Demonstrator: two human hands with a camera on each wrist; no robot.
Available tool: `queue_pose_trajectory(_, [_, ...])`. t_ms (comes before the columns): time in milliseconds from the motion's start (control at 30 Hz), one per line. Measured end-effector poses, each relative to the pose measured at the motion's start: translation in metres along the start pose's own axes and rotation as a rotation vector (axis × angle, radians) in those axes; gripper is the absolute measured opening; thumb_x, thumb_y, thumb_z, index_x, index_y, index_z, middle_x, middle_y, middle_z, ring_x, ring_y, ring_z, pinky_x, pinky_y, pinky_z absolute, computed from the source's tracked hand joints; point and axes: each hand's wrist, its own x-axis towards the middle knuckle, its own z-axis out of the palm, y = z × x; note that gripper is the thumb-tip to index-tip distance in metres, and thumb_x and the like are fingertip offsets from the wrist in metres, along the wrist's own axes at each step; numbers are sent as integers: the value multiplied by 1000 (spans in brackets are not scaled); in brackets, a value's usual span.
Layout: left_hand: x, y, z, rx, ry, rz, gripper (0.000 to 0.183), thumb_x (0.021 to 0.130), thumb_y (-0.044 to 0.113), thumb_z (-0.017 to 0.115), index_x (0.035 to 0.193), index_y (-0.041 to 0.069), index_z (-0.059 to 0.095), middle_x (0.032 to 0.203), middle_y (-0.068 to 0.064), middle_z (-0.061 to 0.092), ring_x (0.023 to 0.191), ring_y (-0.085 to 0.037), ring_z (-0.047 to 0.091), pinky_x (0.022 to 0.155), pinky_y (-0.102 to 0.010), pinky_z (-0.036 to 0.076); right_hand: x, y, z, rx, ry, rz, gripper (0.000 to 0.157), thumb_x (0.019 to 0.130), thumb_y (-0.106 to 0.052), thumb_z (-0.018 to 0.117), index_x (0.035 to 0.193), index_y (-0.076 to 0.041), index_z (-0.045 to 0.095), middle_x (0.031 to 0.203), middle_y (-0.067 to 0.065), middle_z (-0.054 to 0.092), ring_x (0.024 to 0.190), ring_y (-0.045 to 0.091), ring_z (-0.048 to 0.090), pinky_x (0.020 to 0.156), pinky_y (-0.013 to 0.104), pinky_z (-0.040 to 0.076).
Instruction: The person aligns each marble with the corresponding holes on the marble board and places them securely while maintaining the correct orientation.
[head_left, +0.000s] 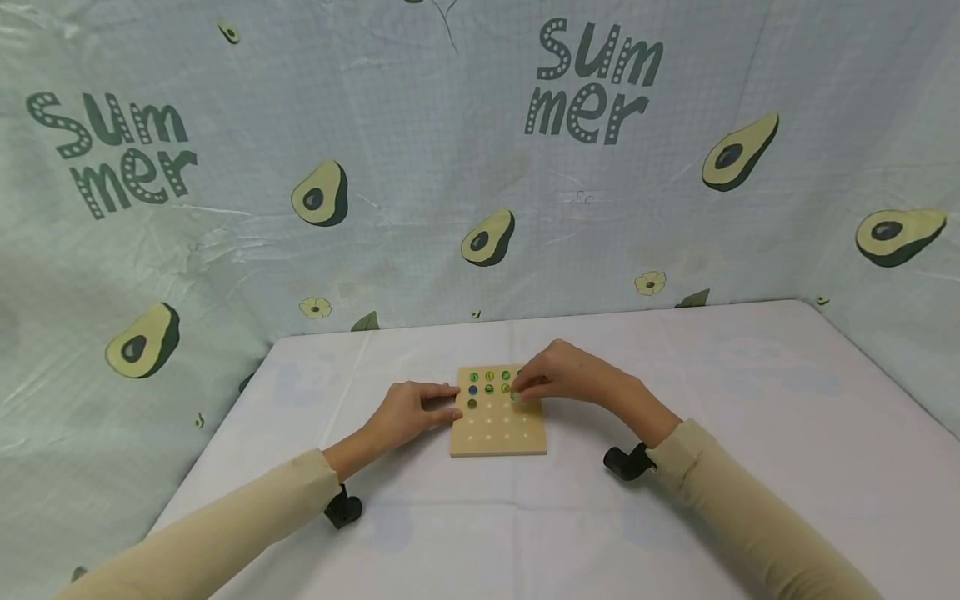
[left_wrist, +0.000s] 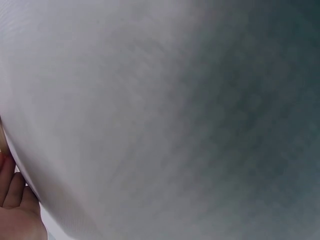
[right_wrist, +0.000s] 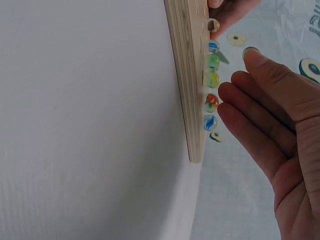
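A light wooden board [head_left: 498,437] with rows of small hollows lies on the table. Glass marbles [head_left: 489,389] in green, yellow and blue fill the hollows of its far rows, and one dark marble [head_left: 472,403] sits at the left of the third row. At the board's left edge, my left hand [head_left: 401,412] rests with thumb and fingers spread apart. Over the board's right side, my right hand [head_left: 566,372] pinches a green marble [head_left: 514,397] at the fingertips. In the right wrist view its other fingers are loosely bent beside the row of marbles [right_wrist: 212,79].
A white cloth covers the table [head_left: 585,517]. Behind it hangs a pale curtain [head_left: 420,125] printed with avocados and lettering. Black wrist cameras [head_left: 628,462] hang below both sleeves. The left wrist view shows mostly blurred pale cloth.
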Motion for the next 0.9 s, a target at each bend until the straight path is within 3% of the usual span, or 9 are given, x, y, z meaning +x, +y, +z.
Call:
queue_pose_trajectory(367, [0,1,0,28,5,26,44,90,31,79,130,15,71,135,-6,67,132,-26,57,109,-46,46,13,-7,11,-21,-47,73,14,91,-20,78,102,-12,81,92,-8,76,76,-4,63,74,17,55])
queue_pose_trajectory(900, [2,2,-1,34,-5,22,43,89,31,81,128,15,73,134,-6,67,131,-26,58,108,-47,47,35,-19,17,-141,-68,126,16,90,-17,79,104,-10,82,96,-2,78,75,0,62,72,16,55])
